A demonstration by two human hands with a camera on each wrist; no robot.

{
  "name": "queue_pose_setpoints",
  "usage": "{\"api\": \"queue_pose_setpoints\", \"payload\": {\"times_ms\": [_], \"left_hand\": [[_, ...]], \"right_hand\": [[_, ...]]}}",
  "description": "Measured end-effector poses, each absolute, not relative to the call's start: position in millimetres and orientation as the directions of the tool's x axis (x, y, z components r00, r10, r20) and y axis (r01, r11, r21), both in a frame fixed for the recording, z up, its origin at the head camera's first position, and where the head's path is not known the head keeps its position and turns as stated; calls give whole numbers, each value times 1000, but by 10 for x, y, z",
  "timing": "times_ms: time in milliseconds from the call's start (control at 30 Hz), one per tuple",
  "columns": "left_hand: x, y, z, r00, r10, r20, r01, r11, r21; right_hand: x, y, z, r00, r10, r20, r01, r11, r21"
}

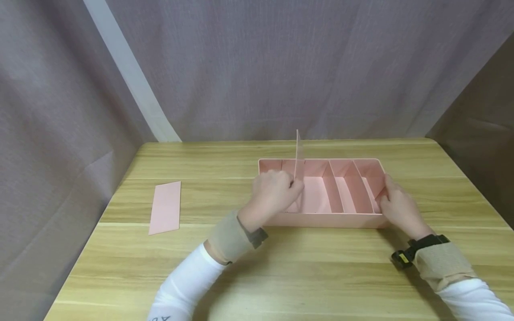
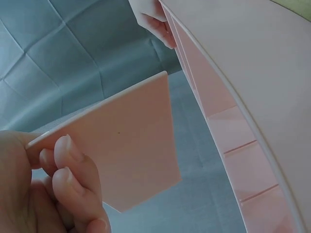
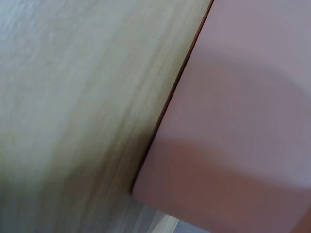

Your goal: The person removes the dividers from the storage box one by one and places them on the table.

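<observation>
A long pink drawer organizer box point(image 1: 321, 220) lies on the table, its right part split by upright dividers point(image 1: 337, 189). Over its left part, my left hand point(image 1: 273, 189) pinches a thin pink divider panel point(image 1: 299, 151) by an edge. That panel stands upright and rises above the box's rim. The left wrist view shows my left hand's curled fingers point(image 2: 73, 170) against the flat face of the panel point(image 2: 136, 141), with grooves in the box wall point(image 2: 238, 150) nearby. At the right end, my right hand point(image 1: 401, 209) grips the box's end wall; the right wrist view shows only the pink outer wall point(image 3: 233, 121).
A second flat pink panel point(image 1: 165, 207) lies on the wooden table point(image 1: 225, 281), left of the box. Grey curtains point(image 1: 257, 67) hang behind the table and along its sides.
</observation>
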State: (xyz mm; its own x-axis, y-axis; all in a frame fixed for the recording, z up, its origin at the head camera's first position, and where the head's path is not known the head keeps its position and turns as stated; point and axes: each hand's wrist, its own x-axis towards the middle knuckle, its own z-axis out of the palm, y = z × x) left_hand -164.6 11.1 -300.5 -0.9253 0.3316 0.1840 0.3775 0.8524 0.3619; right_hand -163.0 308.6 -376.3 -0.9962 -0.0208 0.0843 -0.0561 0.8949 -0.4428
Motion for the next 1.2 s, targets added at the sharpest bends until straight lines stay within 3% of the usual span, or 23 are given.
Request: {"api": "queue_pose_setpoints", "payload": {"times_ms": [1200], "left_hand": [[-1648,-153,-3080,-928,286,237,367,810,458]], "right_hand": [[-1645,3092,-3764,-999,-8,40,-25,894,-447]]}}
